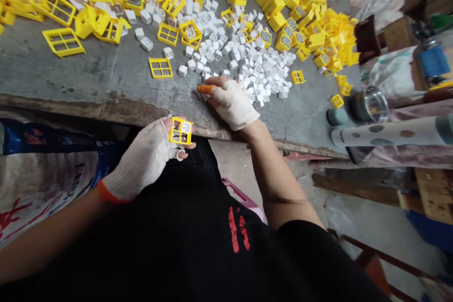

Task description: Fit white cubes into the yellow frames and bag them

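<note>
In my gloved left hand (146,155) is a small yellow window frame (175,138), held by its edges just in front of the table edge. One white piece (186,127) sits in its upper right opening; the other openings show no white piece. My right hand (231,101), also gloved, with an orange cover on one finger, rests at the near side of the pile of white pieces (262,68). Its fingers are bent over the tabletop, and their tips are partly hidden, so anything between them cannot be made out. A loose yellow frame (160,68) lies between the hands, farther back.
Yellow frames (63,42) heap up at the back left of the grey table (116,75). Yellow box-like pieces (314,40) pile at the back right. A clear round container (375,104) and a patterned white tube (389,133) are at the right.
</note>
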Demonstrator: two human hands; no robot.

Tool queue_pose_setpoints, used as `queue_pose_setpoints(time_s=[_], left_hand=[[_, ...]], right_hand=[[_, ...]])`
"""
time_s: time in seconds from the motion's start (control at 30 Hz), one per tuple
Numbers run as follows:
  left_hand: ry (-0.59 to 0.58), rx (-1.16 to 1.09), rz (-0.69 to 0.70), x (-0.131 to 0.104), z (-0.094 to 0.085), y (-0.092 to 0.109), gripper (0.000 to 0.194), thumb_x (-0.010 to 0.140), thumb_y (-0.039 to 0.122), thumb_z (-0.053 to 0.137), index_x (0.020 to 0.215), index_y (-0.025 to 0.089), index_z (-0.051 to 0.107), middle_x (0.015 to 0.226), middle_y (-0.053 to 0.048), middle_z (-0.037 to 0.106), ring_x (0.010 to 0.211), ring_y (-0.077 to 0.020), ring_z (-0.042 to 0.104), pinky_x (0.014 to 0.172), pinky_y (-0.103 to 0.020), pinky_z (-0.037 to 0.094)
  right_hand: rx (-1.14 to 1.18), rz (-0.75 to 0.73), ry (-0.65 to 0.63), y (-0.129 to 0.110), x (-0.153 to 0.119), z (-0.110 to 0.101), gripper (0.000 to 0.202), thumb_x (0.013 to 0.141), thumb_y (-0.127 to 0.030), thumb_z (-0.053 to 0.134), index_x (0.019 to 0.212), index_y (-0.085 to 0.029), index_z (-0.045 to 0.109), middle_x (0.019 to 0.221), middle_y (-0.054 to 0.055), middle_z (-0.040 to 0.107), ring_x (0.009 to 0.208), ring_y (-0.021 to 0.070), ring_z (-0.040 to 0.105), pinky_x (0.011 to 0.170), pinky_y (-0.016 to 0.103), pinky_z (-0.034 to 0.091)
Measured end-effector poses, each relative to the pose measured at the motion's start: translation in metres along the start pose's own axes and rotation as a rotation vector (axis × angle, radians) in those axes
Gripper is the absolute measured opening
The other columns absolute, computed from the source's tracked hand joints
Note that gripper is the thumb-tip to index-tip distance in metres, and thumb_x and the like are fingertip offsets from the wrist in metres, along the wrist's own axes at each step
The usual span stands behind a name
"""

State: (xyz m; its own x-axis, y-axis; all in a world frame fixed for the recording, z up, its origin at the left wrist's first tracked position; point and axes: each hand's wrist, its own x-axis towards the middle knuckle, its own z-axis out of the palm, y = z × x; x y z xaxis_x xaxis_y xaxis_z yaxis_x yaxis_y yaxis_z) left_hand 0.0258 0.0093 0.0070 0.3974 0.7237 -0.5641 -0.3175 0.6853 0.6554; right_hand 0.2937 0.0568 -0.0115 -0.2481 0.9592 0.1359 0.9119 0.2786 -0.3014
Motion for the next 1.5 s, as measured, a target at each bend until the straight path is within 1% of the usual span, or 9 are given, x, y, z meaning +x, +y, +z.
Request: queue_pose_setpoints(time_s=[0.1,0.2,0.37,0.53,0.67,0.83,1.03,1.33,1.5], left_hand=[[0.008,-0.017,0.005,0.003,0.000,-0.001,0.022,0.099,0.032,0.077,0.114,0.015,0.074,0.103,-0.012,0.081,0.073,-0.0248,0.081,0.055,-0.028,0.059],[0.010,-0.045,-0.053,0.004,0.008,0.001,0.018,0.105,0.032,0.070,0.109,0.015,0.074,0.097,-0.011,0.080,0.069,-0.0240,0.079,0.053,-0.028,0.059],[-0.132,-0.129,-0.122,0.002,0.018,0.000,0.016,0.111,0.025,0.060,0.109,0.018,0.075,0.098,-0.009,0.080,0.073,-0.0214,0.078,0.056,-0.028,0.061],[-0.192,-0.210,-0.139,-0.001,0.006,-0.008,0.006,0.108,0.020,0.069,0.108,0.020,0.075,0.101,-0.005,0.081,0.077,-0.0195,0.078,0.060,-0.028,0.064],[-0.178,-0.199,-0.145,-0.003,0.000,-0.006,0.005,0.106,0.024,0.073,0.108,0.021,0.076,0.097,-0.005,0.082,0.078,-0.0230,0.081,0.059,-0.029,0.063],[-0.109,-0.164,-0.125,-0.001,0.000,0.001,0.014,0.105,0.030,0.074,0.109,0.017,0.076,0.101,-0.010,0.083,0.077,-0.0264,0.083,0.059,-0.032,0.062],[-0.048,-0.153,-0.063,-0.001,-0.003,0.002,0.012,0.105,0.027,0.074,0.113,0.018,0.073,0.102,-0.009,0.084,0.075,-0.0270,0.083,0.059,-0.033,0.063],[-0.121,-0.191,-0.048,-0.002,0.007,0.001,0.015,0.109,0.025,0.067,0.119,0.020,0.076,0.108,-0.008,0.083,0.081,-0.0236,0.083,0.060,-0.029,0.063],[-0.147,-0.222,-0.100,-0.007,0.010,0.000,0.018,0.113,0.022,0.057,0.108,0.019,0.074,0.100,-0.007,0.081,0.069,-0.0183,0.077,0.050,-0.025,0.058]], right_hand=[[0.109,-0.042,0.024,-0.005,-0.006,-0.002,0.025,0.107,-0.032,0.067,0.124,-0.027,0.084,0.126,0.010,0.084,0.117,0.0325,0.075,0.107,0.053,0.057],[0.348,-0.053,0.214,-0.020,-0.033,-0.002,0.025,0.108,-0.048,0.072,0.120,-0.029,0.083,0.109,0.006,0.084,0.102,0.0278,0.077,0.096,0.047,0.062],[0.560,-0.021,0.436,-0.070,-0.065,0.005,0.026,0.106,-0.057,0.076,0.111,-0.032,0.082,0.106,0.004,0.084,0.097,0.0268,0.078,0.094,0.049,0.062],[0.499,-0.049,0.307,-0.094,-0.069,0.011,0.024,0.110,-0.052,0.071,0.110,-0.032,0.085,0.116,0.007,0.086,0.109,0.0292,0.077,0.101,0.051,0.061],[0.439,-0.054,0.130,-0.076,-0.065,-0.002,0.027,0.112,-0.050,0.068,0.121,-0.032,0.085,0.128,0.007,0.085,0.116,0.0285,0.077,0.104,0.048,0.063],[0.024,0.144,0.260,-0.016,-0.020,-0.022,0.023,0.109,-0.033,0.068,0.126,-0.031,0.084,0.134,0.011,0.084,0.127,0.0367,0.072,0.112,0.064,0.056],[-0.191,0.185,0.014,0.016,0.037,-0.014,0.021,0.101,-0.020,0.072,0.119,-0.026,0.080,0.127,0.013,0.084,0.129,0.0400,0.066,0.112,0.068,0.048],[0.291,-0.017,0.249,-0.065,-0.052,-0.017,0.031,0.108,-0.056,0.070,0.112,-0.029,0.083,0.109,0.007,0.084,0.100,0.0294,0.076,0.099,0.052,0.059],[0.453,-0.172,0.211,-0.086,-0.062,-0.009,0.038,0.110,-0.063,0.065,0.114,-0.031,0.086,0.107,0.008,0.087,0.102,0.0304,0.078,0.100,0.054,0.062]])
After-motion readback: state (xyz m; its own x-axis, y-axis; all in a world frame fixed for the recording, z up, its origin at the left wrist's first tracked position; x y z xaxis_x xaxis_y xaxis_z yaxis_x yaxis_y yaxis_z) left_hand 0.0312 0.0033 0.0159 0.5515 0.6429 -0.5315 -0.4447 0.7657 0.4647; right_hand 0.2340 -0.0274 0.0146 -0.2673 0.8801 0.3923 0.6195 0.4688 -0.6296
